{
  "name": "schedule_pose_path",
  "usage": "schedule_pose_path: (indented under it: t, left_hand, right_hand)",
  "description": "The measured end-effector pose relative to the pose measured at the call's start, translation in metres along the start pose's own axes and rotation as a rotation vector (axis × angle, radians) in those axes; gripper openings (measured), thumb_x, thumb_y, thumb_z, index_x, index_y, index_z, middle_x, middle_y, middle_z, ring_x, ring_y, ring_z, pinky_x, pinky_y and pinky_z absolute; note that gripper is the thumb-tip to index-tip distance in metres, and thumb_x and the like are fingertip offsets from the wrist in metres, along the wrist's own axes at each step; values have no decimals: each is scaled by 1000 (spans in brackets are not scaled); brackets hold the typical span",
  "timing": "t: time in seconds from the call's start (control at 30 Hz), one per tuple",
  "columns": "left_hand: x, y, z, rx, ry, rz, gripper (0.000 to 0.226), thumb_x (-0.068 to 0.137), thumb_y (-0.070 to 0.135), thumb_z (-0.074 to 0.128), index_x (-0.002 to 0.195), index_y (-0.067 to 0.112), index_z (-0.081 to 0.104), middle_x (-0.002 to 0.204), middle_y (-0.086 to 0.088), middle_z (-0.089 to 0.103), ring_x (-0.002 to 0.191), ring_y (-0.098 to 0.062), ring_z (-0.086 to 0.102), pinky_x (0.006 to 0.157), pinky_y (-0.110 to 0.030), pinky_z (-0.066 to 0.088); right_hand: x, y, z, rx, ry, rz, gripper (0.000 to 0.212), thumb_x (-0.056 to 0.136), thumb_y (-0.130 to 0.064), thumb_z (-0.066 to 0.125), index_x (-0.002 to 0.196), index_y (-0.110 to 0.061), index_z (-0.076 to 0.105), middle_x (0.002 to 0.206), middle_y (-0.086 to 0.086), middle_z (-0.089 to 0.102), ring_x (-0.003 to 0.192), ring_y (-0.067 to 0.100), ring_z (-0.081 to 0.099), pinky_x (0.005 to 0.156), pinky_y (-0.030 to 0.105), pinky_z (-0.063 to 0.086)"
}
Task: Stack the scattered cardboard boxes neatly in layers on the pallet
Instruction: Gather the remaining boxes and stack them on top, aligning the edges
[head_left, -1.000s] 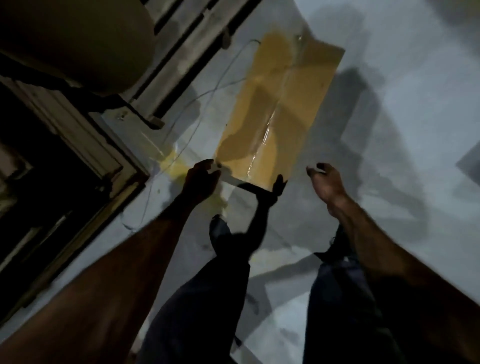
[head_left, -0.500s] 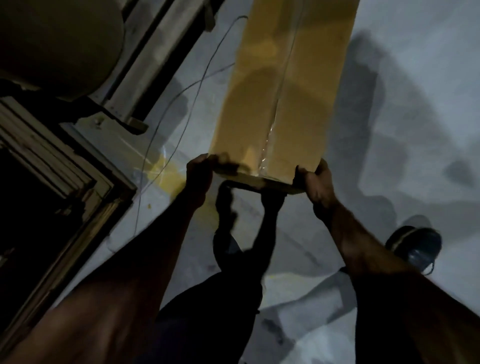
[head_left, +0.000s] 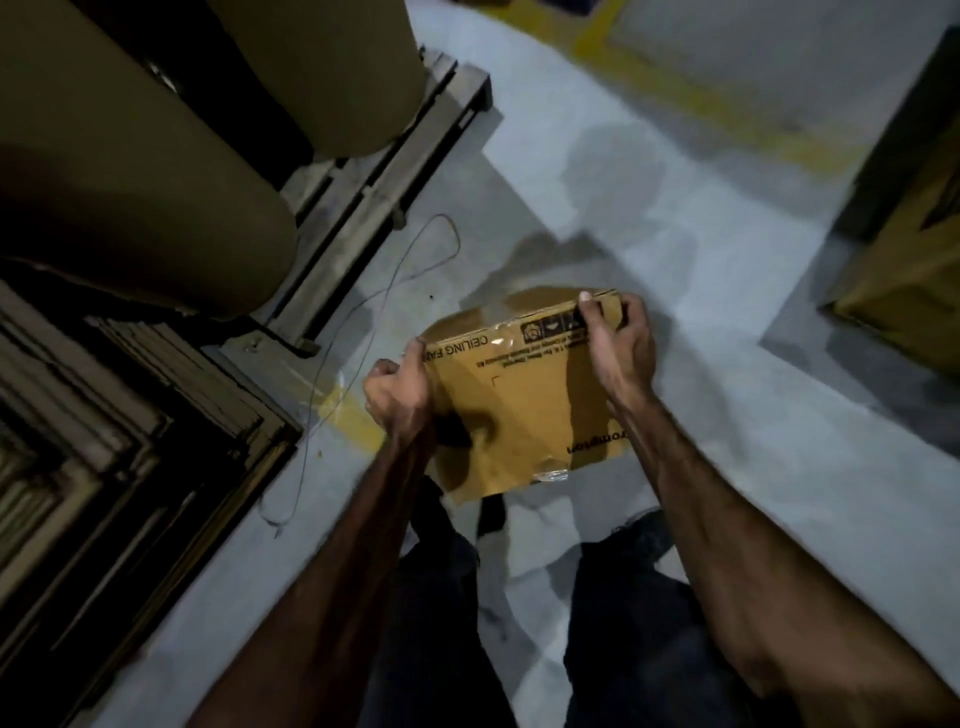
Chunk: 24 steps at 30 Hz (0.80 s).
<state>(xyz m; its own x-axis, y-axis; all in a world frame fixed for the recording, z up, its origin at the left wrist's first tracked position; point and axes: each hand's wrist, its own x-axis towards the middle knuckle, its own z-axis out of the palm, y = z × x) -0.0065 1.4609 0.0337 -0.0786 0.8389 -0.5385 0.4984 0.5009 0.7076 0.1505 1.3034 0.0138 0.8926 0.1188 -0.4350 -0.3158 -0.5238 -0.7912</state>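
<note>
Far left, dark stacked boards (head_left: 104, 426) and big rolls (head_left: 130, 171) on a pallet (head_left: 374, 176). Left hand (head_left: 400, 395) grips the box (head_left: 524, 400) at its left edge, fingers curled; right hand (head_left: 618, 343) clasps its far right corner. The box is held above the floor (head_left: 727, 218). Another box (head_left: 914, 270) sits far right.

The cardboard box (head_left: 524, 400) is off the grey floor (head_left: 727, 291) now — a second ago it lay flat there, untouched. The left hand (head_left: 400, 395) grips its left edge and the right hand (head_left: 618, 343) curls over its far right corner, where before both hands only reached toward its near end.
</note>
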Motion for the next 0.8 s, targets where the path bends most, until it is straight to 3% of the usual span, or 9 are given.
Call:
schedule_pose_path:
  t: [0.1,0.2,0.27,0.37,0.47,0.63,0.8]
  left_hand:
    - [-86,39,-9,34,26,29,40,79,48,77,86,11,64,82,-3,62,93,-31,63,83,-41,55]
    - [-168,73,-2,29,1,104,42,80,47,74,93,8,64,84,-4,65,90,-29,64,72,-38,49]
    - [-218,93,8,23,-19,168,39,79,47,72,88,11,61,84,-5,66,86,-28,65,66,-35,46]
    - [-279,119,27,9,-60,245,35,81,49,73,78,19,56,82,-4,66,82,-26,63,70,-38,50]
    - [-328,150,51,-24,-130,311,38,85,46,75,76,16,54,75,-3,60,73,-26,58,66,-37,44]
    - [-399,212,98,-99,-324,535,42,89,48,73,84,9,59,74,-1,59,68,-20,54,65,-38,43]
    - [-454,271,147,-155,-488,690,37,89,48,73,87,12,63,76,5,64,69,-10,58,64,-33,43]
  right_hand:
    - [-29,-23,-78,-16,17,22,46,96,-66,60,119,-26,59,111,-7,63,104,21,60,84,32,44]
    - [-52,-36,-161,-5,103,44,46,94,-72,57,109,-29,57,106,-4,66,99,25,63,80,35,48]
    - [-63,-48,-217,11,196,31,46,94,-73,56,106,-28,56,104,-4,67,97,25,63,78,34,44]
    - [-72,-68,-285,11,357,-40,46,92,-77,53,105,-33,53,104,-7,64,99,22,62,85,38,49]
    - [-73,-94,-344,25,508,-103,50,89,-82,49,104,-35,50,104,-6,63,97,21,61,86,42,52]
    - [-66,-135,-431,113,745,-182,47,96,-71,53,104,-26,48,93,-7,53,84,18,54,73,35,44]
    - [-55,-165,-487,270,963,-170,49,96,-66,58,107,-20,47,88,-13,47,75,6,47,64,30,38]
